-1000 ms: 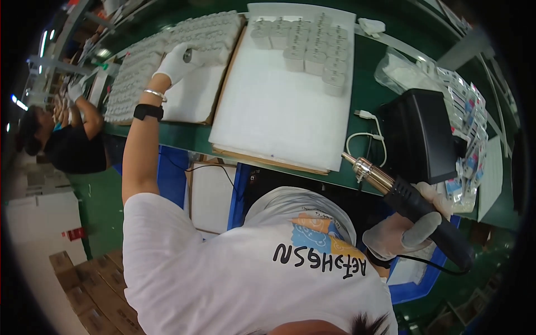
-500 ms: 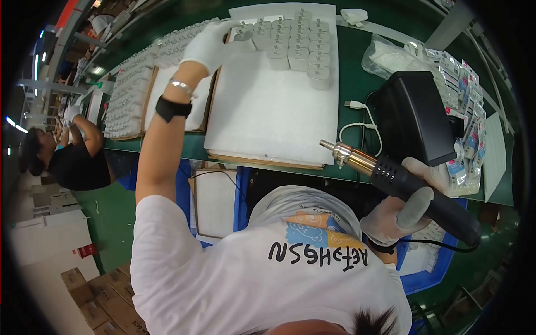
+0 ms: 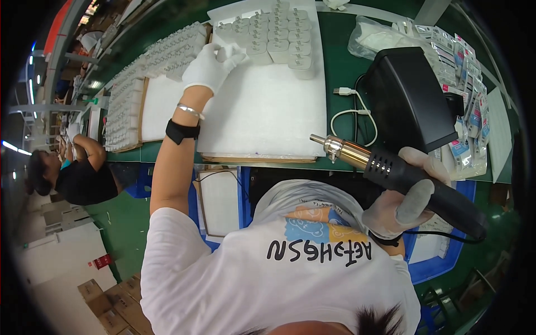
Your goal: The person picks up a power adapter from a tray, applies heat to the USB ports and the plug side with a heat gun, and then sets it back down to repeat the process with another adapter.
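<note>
My left hand (image 3: 207, 68), in a white glove, is over the upper left of the white sheet (image 3: 262, 117). Its fingers are closed round what looks like a white plug adapter (image 3: 225, 52), though white on white makes its outline hard to read. Just beyond stand rows of white plug adapters (image 3: 278, 51), their prongs pointing up. My right hand (image 3: 399, 209), gloved with grey fingertips, grips the black handle of a hot-air gun (image 3: 385, 170). The gun's narrow metal nozzle points left, above the sheet's right front corner.
More trays of adapters (image 3: 124, 109) stand to the left. A black box-shaped device (image 3: 410, 97) and a white USB cable (image 3: 357, 111) lie right, before packaged bags (image 3: 466, 106). Blue bins (image 3: 430, 271) sit below the table edge. Another person (image 3: 84, 173) works far left.
My left hand has drawn back toward me from the adapter rows, its fingers now round a white piece. The hot-air gun stays in my right hand. The whole view has shifted slightly.
</note>
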`<state>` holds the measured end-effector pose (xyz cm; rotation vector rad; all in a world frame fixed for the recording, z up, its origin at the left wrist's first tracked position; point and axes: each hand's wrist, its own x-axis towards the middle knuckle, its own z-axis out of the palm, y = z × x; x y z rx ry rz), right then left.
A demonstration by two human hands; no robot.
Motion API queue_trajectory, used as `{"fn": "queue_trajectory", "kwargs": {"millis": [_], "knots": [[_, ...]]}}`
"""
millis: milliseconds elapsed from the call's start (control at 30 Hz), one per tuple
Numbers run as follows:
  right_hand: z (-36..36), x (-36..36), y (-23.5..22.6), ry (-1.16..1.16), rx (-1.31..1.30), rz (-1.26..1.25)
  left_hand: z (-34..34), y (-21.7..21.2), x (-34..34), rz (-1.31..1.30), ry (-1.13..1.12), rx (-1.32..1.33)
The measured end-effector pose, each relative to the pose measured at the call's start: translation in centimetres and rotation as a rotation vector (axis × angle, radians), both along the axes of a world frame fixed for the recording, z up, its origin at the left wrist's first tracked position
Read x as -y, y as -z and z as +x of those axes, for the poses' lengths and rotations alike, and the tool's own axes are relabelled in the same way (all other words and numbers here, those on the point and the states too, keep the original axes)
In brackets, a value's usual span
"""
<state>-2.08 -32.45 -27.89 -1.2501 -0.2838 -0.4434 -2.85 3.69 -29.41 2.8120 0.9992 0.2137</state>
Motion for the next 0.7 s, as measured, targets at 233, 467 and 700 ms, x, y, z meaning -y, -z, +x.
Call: {"fn": "queue_trajectory", "kwargs": {"millis": [233,467,700], "knots": [[-0.1,0.9,0.2,-0.007,0.028,-0.020,-2.3,1.1,-0.9,0.121,0.276,0.009],[2.2,1.9,1.7,0.204,0.344,-0.311,-8.2,-0.2,9.4,-0.815,0.410,0.583],[2.5,1.7,0.6,0.159,0.193,-0.376,-9.3,2.3,15.0,-1.001,0.355,0.574]]}}
